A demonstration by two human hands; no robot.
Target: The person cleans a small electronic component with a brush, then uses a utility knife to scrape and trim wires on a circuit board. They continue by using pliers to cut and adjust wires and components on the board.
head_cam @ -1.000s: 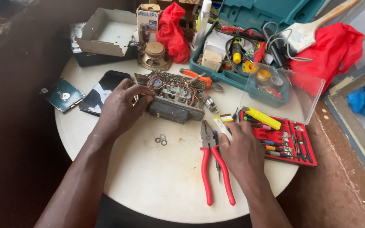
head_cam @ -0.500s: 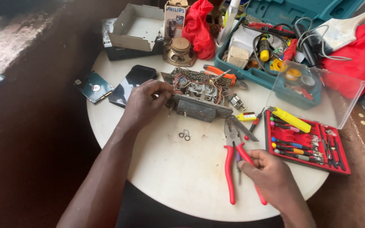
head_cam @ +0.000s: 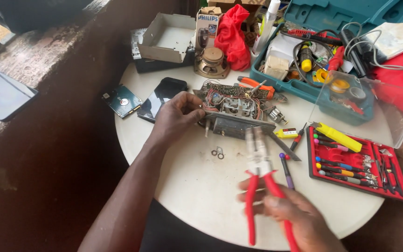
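Our left hand point(head_cam: 176, 116) steadies the circuit chassis point(head_cam: 236, 112) mid-tabletop point(head_cam: 187, 186), fingers closed on its nine o'clock end. Our right hand point(head_cam: 299, 217), at five o'clock, grips red-handled pliers point(head_cam: 260, 172), nose aimed toward it.

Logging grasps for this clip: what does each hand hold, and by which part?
Right hand holds the red-handled pliers by the handles, jaws pointing away. Left hand grips the left end of the metal chassis on the table.

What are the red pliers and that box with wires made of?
The pliers look like grey, dull steel at the head, with smooth red grips, probably plastic or rubber. The box with wires seems to be bare grey sheet metal, holding a circuit board and thin coated wires.
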